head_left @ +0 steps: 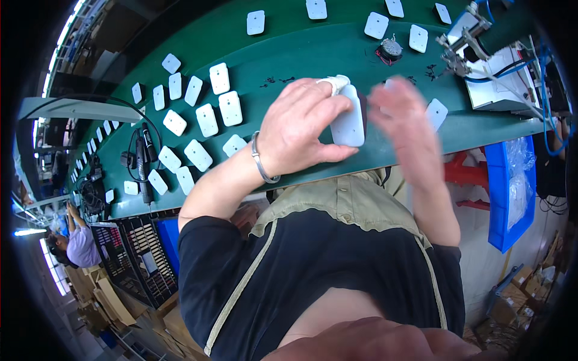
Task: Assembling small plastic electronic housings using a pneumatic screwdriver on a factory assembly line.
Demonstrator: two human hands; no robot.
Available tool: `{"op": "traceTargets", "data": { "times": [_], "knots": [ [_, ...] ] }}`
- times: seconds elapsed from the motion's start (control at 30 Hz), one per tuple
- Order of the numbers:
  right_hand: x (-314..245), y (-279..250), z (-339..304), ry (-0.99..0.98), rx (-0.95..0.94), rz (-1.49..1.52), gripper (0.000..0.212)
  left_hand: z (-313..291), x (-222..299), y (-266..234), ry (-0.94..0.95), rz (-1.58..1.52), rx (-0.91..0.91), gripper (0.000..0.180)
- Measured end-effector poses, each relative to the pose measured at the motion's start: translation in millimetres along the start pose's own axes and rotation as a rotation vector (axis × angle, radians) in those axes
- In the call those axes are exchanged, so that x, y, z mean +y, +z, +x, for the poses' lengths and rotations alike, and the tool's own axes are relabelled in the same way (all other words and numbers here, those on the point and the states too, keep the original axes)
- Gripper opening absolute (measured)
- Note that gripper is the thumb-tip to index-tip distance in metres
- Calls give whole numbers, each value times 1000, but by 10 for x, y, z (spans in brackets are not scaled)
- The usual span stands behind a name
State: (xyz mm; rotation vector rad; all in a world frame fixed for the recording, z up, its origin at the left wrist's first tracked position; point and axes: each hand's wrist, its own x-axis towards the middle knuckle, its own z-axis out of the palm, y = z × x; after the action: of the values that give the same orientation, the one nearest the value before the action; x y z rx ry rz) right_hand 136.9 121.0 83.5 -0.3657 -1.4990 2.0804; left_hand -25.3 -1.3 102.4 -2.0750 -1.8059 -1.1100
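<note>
My left hand (304,123) grips a white plastic casing (348,126) with rounded corners, stood on edge above the green bench near its front. Thumb and fingers lie on its pale face; the side toward my right hand looks dark. Something off-white, perhaps tape, wraps a fingertip at the casing's top. Just right of it hovers my right hand (406,114), smeared by motion, so its fingers and anything in them cannot be made out. Beside that wrist lies another white casing (438,114). Small black pieces (430,71) are scattered beyond my hands.
Many similar casings (207,120) lie over the green bench (289,54) to the left and far side. A dark round part (390,49) with red wire sits at the back. Right stands a metal fixture (472,45) with blue tubes; below it, a blue bin (498,204).
</note>
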Motion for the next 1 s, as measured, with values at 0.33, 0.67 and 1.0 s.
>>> {"op": "traceTargets", "data": {
  "times": [0.33,0.67,1.0],
  "knots": [
    [233,193,45,321,-120,352,42,-72,55,163,-30,-11,5,55],
    [305,165,28,339,-64,111,40,-151,26,218,-22,-26,4,55],
    [429,77,48,441,-91,197,49,-222,-7,313,-36,-30,17,58]
  ]
}}
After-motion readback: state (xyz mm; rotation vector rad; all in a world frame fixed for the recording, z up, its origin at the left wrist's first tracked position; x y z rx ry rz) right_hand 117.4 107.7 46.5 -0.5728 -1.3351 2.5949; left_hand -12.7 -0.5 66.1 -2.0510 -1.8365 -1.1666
